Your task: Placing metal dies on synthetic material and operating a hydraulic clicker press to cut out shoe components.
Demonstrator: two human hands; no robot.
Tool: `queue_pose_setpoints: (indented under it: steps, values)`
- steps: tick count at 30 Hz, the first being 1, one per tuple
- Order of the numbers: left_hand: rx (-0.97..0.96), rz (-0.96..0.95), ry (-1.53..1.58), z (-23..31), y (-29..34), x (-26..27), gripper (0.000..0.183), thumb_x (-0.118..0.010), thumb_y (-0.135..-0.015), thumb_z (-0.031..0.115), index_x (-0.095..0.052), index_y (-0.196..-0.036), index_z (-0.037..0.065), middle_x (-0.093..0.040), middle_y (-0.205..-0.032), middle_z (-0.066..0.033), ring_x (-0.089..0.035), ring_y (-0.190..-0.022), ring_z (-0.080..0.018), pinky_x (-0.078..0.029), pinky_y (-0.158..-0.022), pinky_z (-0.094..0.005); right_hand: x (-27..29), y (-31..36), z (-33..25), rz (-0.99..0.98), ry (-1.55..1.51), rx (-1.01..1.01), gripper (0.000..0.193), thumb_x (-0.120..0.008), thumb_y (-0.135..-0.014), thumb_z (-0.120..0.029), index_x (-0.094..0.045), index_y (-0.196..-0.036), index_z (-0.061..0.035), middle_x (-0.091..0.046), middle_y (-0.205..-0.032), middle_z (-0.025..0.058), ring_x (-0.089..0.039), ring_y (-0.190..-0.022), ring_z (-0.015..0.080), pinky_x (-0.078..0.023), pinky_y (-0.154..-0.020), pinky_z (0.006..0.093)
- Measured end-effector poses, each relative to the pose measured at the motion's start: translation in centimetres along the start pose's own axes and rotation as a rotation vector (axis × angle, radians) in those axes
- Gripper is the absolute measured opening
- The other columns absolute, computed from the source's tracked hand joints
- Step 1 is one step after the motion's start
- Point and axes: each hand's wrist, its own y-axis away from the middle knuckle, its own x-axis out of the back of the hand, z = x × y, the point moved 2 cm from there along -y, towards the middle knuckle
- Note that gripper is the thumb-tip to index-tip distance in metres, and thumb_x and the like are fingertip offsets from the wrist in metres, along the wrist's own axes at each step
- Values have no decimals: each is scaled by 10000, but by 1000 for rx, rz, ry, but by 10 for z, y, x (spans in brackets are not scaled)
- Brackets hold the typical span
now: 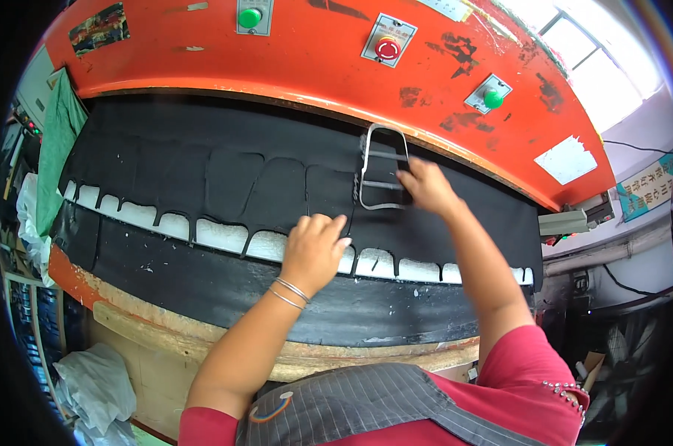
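Observation:
My right hand [431, 184] is closed on a cutting die [364, 168], a thin metal frame with rounded corners and two crossbars. It grips the die's right side above a black sheet [463, 212]; whether the die touches the sheet I cannot tell. My left hand [314, 253] rests at the sheet's near, scalloped edge, its fingers bent and its thumb apart from the index finger. Nothing shows in that hand, though its palm is hidden. Several rounded outlines are cut into the sheet left of the die. White patches [221, 236] show along its near edge.
An orange machine beam [307, 63] crosses the far side, carrying green buttons [250, 18] and a red button [387, 49]. A worn wooden edge [203, 338] runs along the front. Green cloth [60, 149] hangs at left, above a plastic bag [95, 386].

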Motion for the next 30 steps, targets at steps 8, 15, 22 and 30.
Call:
queue_pose_setpoints:
  steps: [8, 15, 22, 30]
  values:
    - [21, -52, -109, 13, -1, -22, 329, -718, -780, 237, -712, -1069, 80, -523, -826, -13, -500, -840, -208, -410, -760, -351, -39, 72, 16, -1, -272, -325, 600, -662, -829, -256, -470, -1367, -74, -670, -945, 199, -654, -906, 317, -500, -807, 386]
    - [68, 6, -100, 11, -13, -23, 295, -741, -750, 220, -737, -1009, 81, -525, -782, 2, -493, -799, -201, -391, -718, -350, -51, 87, 14, 199, 52, 274, 679, -850, -595, -468, -628, -1069, -33, -537, -1282, 275, -427, -1313, 378, -311, -1045, 479]
    - [101, 13, -77, 13, -29, -22, 282, -764, -724, 225, -746, -965, 78, -533, -770, 2, -494, -782, -200, -392, -707, -344, -36, 71, 13, 189, -12, 271, 584, -862, -599, -412, -652, -964, -9, -555, -1241, 328, -461, -1293, 386, -344, -1029, 479]
    - [127, -41, -29, 1, -73, -15, 326, -784, -722, 252, -736, -983, 63, -584, -822, -51, -533, -835, -242, -442, -754, -364, -2, 37, 8, 141, 96, 226, 719, -801, -672, -492, -596, -1166, -11, -538, -1290, 281, -463, -1281, 393, -348, -1052, 490]
